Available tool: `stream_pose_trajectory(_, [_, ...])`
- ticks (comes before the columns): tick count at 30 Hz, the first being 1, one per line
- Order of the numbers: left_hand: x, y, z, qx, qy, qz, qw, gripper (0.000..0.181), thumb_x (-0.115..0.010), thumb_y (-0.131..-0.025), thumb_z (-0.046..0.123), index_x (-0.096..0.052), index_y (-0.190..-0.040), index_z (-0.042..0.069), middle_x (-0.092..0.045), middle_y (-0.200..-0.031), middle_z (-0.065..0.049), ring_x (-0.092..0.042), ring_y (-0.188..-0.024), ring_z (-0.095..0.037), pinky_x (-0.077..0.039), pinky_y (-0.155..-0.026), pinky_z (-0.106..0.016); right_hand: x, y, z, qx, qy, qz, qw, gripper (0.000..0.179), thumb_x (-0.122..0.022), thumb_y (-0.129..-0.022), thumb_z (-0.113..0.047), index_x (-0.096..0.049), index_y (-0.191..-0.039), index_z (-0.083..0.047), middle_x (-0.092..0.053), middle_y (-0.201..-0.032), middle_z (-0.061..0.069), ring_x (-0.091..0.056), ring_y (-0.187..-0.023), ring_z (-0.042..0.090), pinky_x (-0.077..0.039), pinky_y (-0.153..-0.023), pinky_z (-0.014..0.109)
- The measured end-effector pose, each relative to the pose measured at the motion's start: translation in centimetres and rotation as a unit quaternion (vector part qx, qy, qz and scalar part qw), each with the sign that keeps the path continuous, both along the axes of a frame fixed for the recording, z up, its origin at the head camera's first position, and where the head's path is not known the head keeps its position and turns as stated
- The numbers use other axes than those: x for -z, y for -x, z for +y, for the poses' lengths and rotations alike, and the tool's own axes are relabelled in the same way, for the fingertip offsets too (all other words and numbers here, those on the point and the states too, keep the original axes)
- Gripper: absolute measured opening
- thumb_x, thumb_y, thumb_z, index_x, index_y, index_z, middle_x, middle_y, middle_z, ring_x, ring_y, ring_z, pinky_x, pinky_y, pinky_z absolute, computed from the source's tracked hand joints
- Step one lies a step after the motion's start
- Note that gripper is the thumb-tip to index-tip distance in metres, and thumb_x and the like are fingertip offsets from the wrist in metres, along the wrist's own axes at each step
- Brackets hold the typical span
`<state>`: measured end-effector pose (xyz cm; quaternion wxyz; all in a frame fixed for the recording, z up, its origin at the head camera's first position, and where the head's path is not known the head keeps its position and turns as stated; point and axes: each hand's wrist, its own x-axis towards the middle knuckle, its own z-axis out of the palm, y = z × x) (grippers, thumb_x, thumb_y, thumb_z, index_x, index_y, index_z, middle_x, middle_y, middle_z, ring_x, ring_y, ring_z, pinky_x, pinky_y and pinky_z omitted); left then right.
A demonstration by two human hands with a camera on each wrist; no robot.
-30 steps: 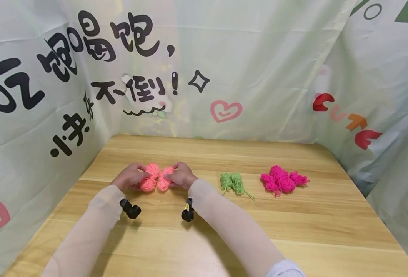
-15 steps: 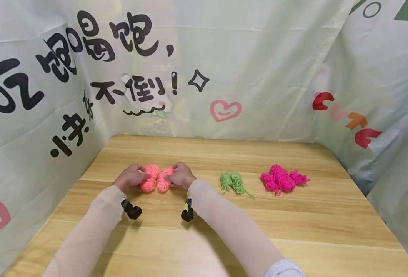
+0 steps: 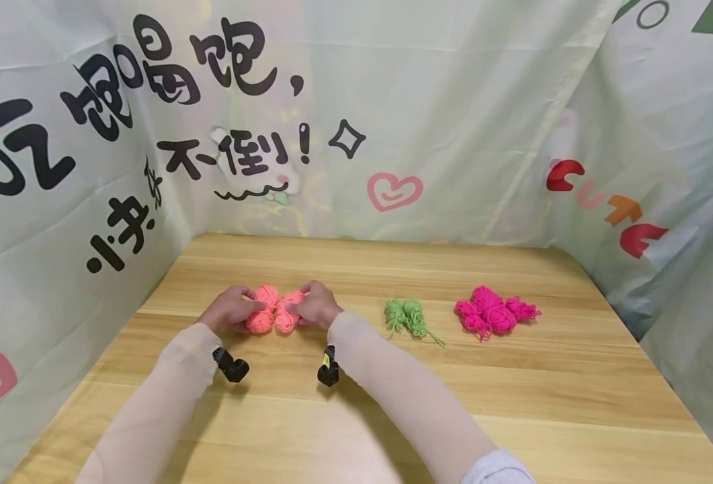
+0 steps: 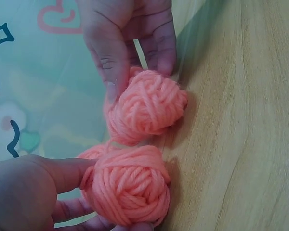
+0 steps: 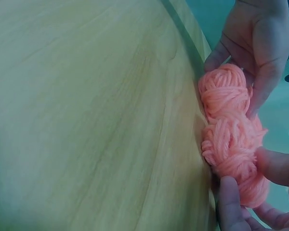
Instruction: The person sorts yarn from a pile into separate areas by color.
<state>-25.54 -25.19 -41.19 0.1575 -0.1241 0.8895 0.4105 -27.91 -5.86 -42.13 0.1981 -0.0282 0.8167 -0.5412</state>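
Note:
Two coral-pink yarn bundles lie side by side on the left part of the wooden table point(image 3: 362, 390). My left hand point(image 3: 228, 309) grips the left yarn bundle point(image 3: 265, 300), thumb on its upper side and fingers curled round its outer edge. From the other side my right hand point(image 3: 318, 306) holds the right yarn bundle point(image 3: 285, 321) between thumb and fingers. In the left wrist view the near yarn bundle point(image 4: 132, 185) sits against the far one point(image 4: 149, 103), each within a hand. Some fingertips are hidden under the yarn.
To the right of my hands lies a small green yarn bundle point(image 3: 415, 319) with a loose tail. Farther right is a magenta yarn bundle point(image 3: 494, 312). A printed cloth curtain point(image 3: 453, 134) encloses the table at the back and sides.

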Motion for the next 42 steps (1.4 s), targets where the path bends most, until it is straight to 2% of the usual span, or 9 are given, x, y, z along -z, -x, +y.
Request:
stream_pose_trajectory(7, [0.3,0.2,-0.1,-0.003,-0.001,0.001,1.0000,0.047,-0.061,-0.096,0.025,-0.043,-0.130,-0.003,-0.052,-0.095,-0.014,-0.059,-0.068,-0.018,-0.056,-0.061,-0.030,-0.2,0.0,0.4,-0.003,0.005,-0.007,1.0000,0.045,-0.075,-0.086,-0.012,-0.050,-0.121,-0.003,-0.058,-0.089,0.009,-0.059,-0.064,0.016,-0.056,-0.061,0.028])
stream_pose_trajectory(14, [0.1,0.0,-0.1,-0.006,-0.005,0.007,0.9999,0.047,-0.061,-0.096,0.025,-0.044,-0.130,-0.003,-0.053,-0.094,-0.014,-0.059,-0.069,-0.018,-0.057,-0.062,-0.031,-0.7,-0.2,1.0,-0.013,0.026,-0.014,0.9995,0.047,-0.072,-0.087,-0.012,-0.047,-0.126,-0.002,-0.056,-0.097,0.010,-0.061,-0.075,0.021,-0.057,-0.069,0.032])
stream_pose_trajectory(22, [-0.8,-0.3,0.1,-0.002,-0.007,0.026,0.9996,0.047,-0.060,-0.097,0.029,-0.046,-0.130,-0.001,-0.053,-0.107,-0.018,-0.059,-0.082,-0.022,-0.055,-0.067,-0.032,-1.7,0.1,2.6,-0.044,-0.026,0.040,0.9979,0.046,-0.068,-0.092,-0.023,-0.048,-0.129,-0.003,-0.058,-0.098,0.008,-0.058,-0.067,0.017,-0.054,-0.066,0.031])
stream_pose_trajectory(25, [-1.2,-0.5,0.1,0.010,0.009,0.042,0.9990,0.049,-0.059,-0.097,0.032,-0.046,-0.130,-0.001,-0.054,-0.115,-0.021,-0.058,-0.091,-0.026,-0.054,-0.072,-0.034,-2.2,0.0,3.5,-0.052,-0.036,0.064,0.9959,0.048,-0.067,-0.092,-0.026,-0.049,-0.130,-0.004,-0.059,-0.103,0.007,-0.061,-0.076,0.018,-0.054,-0.070,0.030])
stream_pose_trajectory(28, [-1.6,-0.7,0.2,0.023,0.047,0.071,0.9961,0.051,-0.058,-0.097,0.034,-0.046,-0.131,-0.001,-0.053,-0.122,-0.024,-0.056,-0.101,-0.032,-0.052,-0.081,-0.040,-2.7,-0.1,4.5,-0.059,-0.052,0.096,0.9922,0.048,-0.066,-0.093,-0.028,-0.050,-0.132,-0.004,-0.058,-0.110,0.007,-0.062,-0.087,0.019,-0.053,-0.076,0.032])
stream_pose_trajectory(33, [-2.5,-1.3,1.0,0.047,0.097,0.140,0.9842,0.050,-0.054,-0.098,0.031,-0.046,-0.133,-0.004,-0.050,-0.130,-0.027,-0.050,-0.115,-0.042,-0.045,-0.094,-0.051,-3.5,-0.7,6.5,-0.070,-0.100,0.160,0.9795,0.046,-0.060,-0.097,-0.033,-0.052,-0.133,-0.007,-0.059,-0.121,0.010,-0.059,-0.106,0.026,-0.051,-0.087,0.039])
stream_pose_trajectory(39, [-3.4,-2.5,2.5,0.075,0.133,0.224,0.9627,0.052,-0.051,-0.099,0.028,-0.043,-0.137,-0.006,-0.047,-0.134,-0.029,-0.046,-0.120,-0.046,-0.040,-0.098,-0.056,-4.3,-1.8,9.6,-0.071,-0.133,0.238,0.9594,0.044,-0.058,-0.098,-0.031,-0.051,-0.135,-0.008,-0.056,-0.131,0.016,-0.056,-0.115,0.030,-0.048,-0.093,0.044])
stream_pose_trajectory(42, [-3.6,-3.2,3.2,0.083,0.155,0.248,0.9526,0.055,-0.050,-0.099,0.030,-0.040,-0.140,-0.005,-0.043,-0.138,-0.029,-0.042,-0.125,-0.047,-0.036,-0.102,-0.058,-4.5,-2.4,11.6,-0.067,-0.151,0.264,0.9501,0.047,-0.058,-0.098,-0.033,-0.049,-0.138,-0.009,-0.053,-0.136,0.014,-0.051,-0.121,0.031,-0.044,-0.098,0.046])
